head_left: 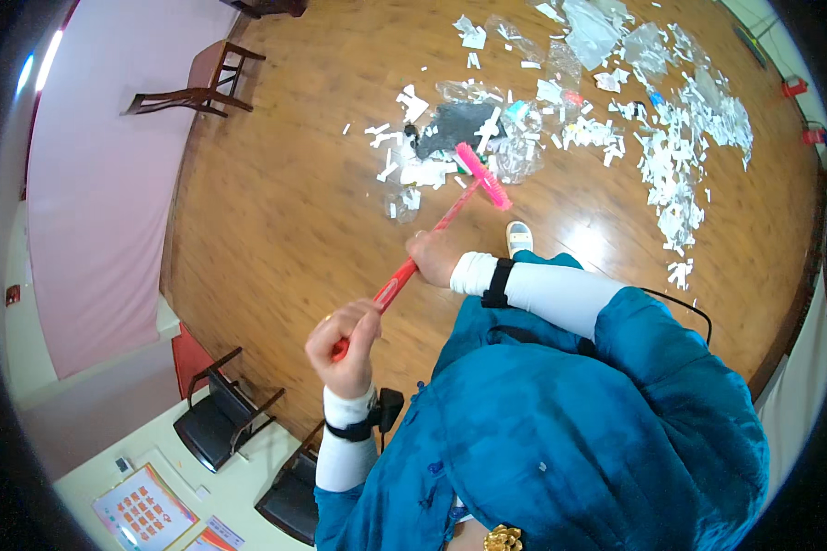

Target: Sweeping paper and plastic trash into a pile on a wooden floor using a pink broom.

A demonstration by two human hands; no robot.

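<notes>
A broom with a red handle and a pink bristle head (483, 176) slants across the view from lower left to upper right. My left hand (344, 345) is closed around the top end of its handle, with a ring on one finger. Further down the handle, my right hand (435, 258) is wrapped around it too. At the near edge of a litter heap, the bristles are beside white paper scraps and clear plastic (522, 158). A dark grey sheet or bag (455, 127) lies in that heap, just beyond the broom head.
More paper scraps (675, 184) and crumpled plastic film (593, 32) spread over the wooden floor to the right and far side. A wooden chair (213, 78) stands far left, black armchairs (216, 427) near left. My shoe (519, 237) shows beyond my right forearm. Red objects (795, 86) sit along the right wall.
</notes>
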